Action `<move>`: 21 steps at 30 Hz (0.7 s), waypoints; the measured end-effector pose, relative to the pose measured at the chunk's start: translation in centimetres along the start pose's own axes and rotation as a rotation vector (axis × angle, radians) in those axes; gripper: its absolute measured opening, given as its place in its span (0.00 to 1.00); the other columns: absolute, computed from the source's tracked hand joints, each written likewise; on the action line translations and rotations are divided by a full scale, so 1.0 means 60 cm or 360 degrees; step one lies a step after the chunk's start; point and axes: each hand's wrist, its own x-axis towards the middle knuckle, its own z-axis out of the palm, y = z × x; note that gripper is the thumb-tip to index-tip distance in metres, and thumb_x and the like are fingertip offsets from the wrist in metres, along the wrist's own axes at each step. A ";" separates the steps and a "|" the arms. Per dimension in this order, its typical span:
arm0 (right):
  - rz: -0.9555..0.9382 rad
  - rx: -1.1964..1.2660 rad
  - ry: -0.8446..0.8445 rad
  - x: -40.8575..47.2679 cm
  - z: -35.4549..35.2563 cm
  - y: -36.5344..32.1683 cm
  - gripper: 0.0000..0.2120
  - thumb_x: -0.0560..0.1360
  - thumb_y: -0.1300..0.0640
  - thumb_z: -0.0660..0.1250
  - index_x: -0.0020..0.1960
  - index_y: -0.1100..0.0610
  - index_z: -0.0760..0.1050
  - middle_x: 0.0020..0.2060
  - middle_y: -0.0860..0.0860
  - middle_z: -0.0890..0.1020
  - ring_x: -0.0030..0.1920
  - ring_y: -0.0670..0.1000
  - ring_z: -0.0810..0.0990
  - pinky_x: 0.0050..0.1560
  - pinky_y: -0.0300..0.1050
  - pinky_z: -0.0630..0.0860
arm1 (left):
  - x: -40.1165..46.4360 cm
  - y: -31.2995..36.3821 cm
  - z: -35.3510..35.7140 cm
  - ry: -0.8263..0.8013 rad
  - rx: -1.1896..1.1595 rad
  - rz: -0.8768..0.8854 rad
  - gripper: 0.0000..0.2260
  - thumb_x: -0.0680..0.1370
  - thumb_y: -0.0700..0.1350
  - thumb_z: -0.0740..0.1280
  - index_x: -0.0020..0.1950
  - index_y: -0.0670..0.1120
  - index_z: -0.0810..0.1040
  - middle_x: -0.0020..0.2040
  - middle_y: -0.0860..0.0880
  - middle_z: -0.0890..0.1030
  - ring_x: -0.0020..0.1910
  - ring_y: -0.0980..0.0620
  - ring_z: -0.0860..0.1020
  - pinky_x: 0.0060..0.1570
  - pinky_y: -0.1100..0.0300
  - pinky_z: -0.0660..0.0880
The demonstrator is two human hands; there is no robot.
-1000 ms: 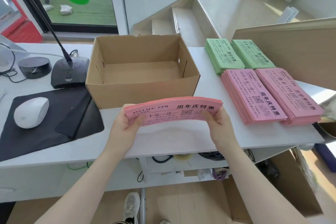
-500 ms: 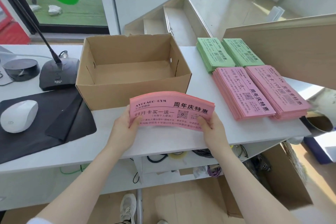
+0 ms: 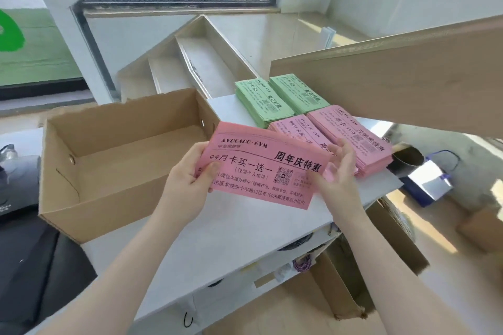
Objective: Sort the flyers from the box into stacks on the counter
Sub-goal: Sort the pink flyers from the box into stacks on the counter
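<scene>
A bundle of pink flyers is held face-up over the white counter, just right of the brown cardboard box, whose inside shows nothing. My left hand grips the bundle's left end, thumb on top. My right hand is at the right end with fingers spread and nearly straight, touching the edge. Behind the bundle lie two pink stacks, the left pink stack partly hidden, and two green stacks further back.
A large wooden board overhangs the counter's right side above the stacks. A black mat lies left of the box. Beyond the counter's right edge stand a black cup and a blue-and-white bag.
The pink bundle has turned from edge-on to face-up and shifted right toward the pink stacks. My right hand's fingers have loosened from their grip. The view has swung right.
</scene>
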 end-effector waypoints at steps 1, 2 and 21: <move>-0.0139 -0.0305 0.0069 0.005 -0.007 -0.003 0.34 0.72 0.60 0.70 0.71 0.49 0.55 0.69 0.48 0.64 0.68 0.45 0.62 0.66 0.46 0.61 | 0.010 0.004 0.002 -0.0057 0.0022 0.0009 0.21 0.78 0.37 0.61 0.45 0.67 0.75 0.45 0.54 0.82 0.46 0.44 0.78 0.48 0.48 0.78; -0.0326 -0.0638 0.0105 0.009 -0.013 -0.006 0.34 0.72 0.58 0.70 0.72 0.50 0.57 0.71 0.48 0.61 0.71 0.47 0.58 0.69 0.48 0.56 | 0.020 0.006 0.006 -0.0117 0.0038 0.0024 0.22 0.78 0.36 0.61 0.45 0.67 0.75 0.45 0.55 0.82 0.46 0.46 0.79 0.49 0.48 0.78; 0.0499 -0.0040 -0.0224 0.162 -0.110 0.038 0.04 0.77 0.57 0.63 0.51 0.55 0.74 0.43 0.52 0.85 0.43 0.53 0.85 0.50 0.59 0.79 | 0.137 -0.013 0.254 -0.0403 -0.0533 -0.0563 0.13 0.80 0.39 0.60 0.62 0.53 0.67 0.42 0.51 0.85 0.38 0.50 0.84 0.35 0.61 0.79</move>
